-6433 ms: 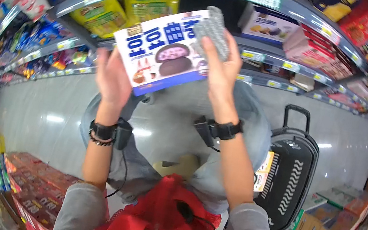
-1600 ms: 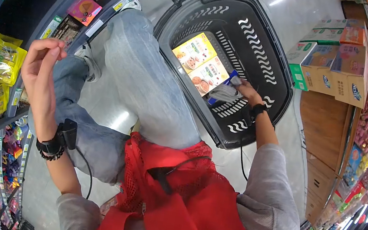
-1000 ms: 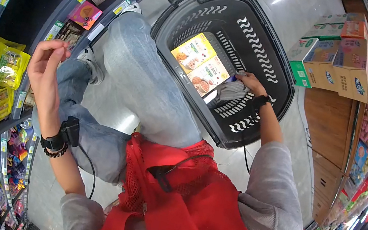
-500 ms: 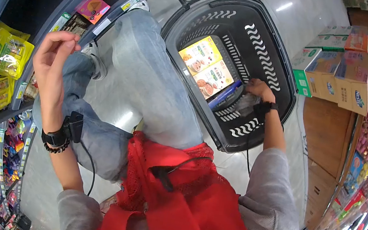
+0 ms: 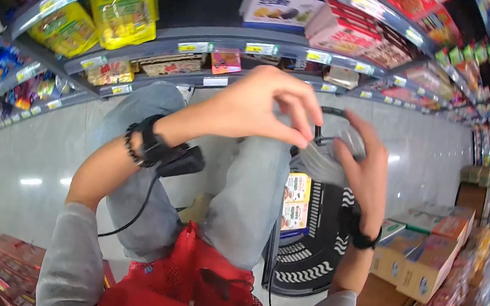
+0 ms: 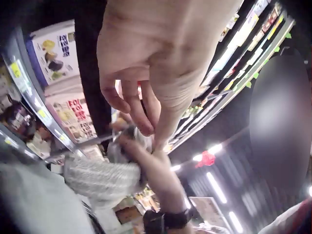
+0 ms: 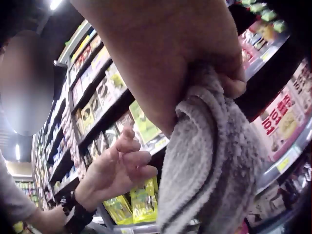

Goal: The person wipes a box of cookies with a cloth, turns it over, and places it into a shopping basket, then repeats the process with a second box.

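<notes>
My right hand (image 5: 370, 173) grips a folded grey fluffy cloth (image 7: 209, 151), raised above the shopping basket (image 5: 319, 272). The cloth hangs down from the fingers in the right wrist view. My left hand (image 5: 252, 106) is level with it, just to its left, wrist bent and fingers loosely curled with nothing in them. In the right wrist view, that left hand (image 7: 114, 168) shows apart from the cloth. Inside the basket lie yellow and white snack boxes (image 5: 296, 203), with a blue box edge (image 5: 294, 232) beside them.
Shelves ahead carry yellow snack bags (image 5: 125, 12), a white biscuit box (image 5: 280, 10) and pink boxes (image 5: 347, 31). The person's jeans-clad knees (image 5: 254, 193) are left of the basket. Stacked cartons (image 5: 411, 259) stand at right.
A white and blue snack box was held in both hands earlier, then the right hand reached into the basket. Now that hand is lifted out with the cloth, and the left has moved rightward beside it.
</notes>
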Tool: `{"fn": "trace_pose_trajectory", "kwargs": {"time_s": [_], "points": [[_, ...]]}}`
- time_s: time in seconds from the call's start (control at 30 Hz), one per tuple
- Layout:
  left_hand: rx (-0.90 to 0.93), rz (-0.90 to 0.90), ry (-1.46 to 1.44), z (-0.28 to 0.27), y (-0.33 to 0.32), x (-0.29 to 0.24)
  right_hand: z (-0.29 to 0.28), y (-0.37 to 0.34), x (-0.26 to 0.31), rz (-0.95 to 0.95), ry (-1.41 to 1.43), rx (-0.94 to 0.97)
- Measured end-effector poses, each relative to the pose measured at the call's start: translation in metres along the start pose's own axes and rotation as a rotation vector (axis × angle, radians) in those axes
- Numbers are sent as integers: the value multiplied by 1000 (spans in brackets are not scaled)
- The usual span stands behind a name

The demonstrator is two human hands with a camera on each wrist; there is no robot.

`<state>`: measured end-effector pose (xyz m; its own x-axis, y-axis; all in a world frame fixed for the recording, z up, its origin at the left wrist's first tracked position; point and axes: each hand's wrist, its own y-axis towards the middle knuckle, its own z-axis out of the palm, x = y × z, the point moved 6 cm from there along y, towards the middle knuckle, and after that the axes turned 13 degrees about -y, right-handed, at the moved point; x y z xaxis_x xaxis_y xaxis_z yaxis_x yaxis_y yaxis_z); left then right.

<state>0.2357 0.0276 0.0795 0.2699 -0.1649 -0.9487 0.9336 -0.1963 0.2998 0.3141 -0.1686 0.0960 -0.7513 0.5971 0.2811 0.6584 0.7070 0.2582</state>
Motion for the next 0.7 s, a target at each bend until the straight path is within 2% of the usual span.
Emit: {"fn": "trace_pose_trajectory", "kwargs": {"time_s": [0.07, 0.13, 0.2, 0.23, 0.3, 0.37, 0.47, 0.53, 0.6, 0.7], "points": [[-86, 24, 16, -18, -2, 26, 24, 56, 27, -117, -60, -3], [-179, -6, 62, -37, -17, 51, 64, 108, 34, -303, -180, -216], [-272, -89, 138, -49, -35, 68, 102, 162, 38, -280, -334, -223], [-245, -100, 9, -50, -39, 71, 117, 188, 39, -253, -370, -217], [-286, -74, -72, -57, -41, 73, 144, 231, 41, -196, -445, -206], [-322, -30, -80, -66, -41, 69, 168, 262, 36, -146, -506, -101], [-446, -22, -117, -84, -42, 63, 189, 271, 47, -37, -664, -45], [-467, 135, -93, -97, -41, 44, 189, 267, 60, -75, -692, -152], [-460, 182, -136, -115, -40, 35, 190, 266, 60, -33, -724, -47], [-628, 160, -245, -153, -44, 33, 181, 259, 67, -41, -702, -2]]}}
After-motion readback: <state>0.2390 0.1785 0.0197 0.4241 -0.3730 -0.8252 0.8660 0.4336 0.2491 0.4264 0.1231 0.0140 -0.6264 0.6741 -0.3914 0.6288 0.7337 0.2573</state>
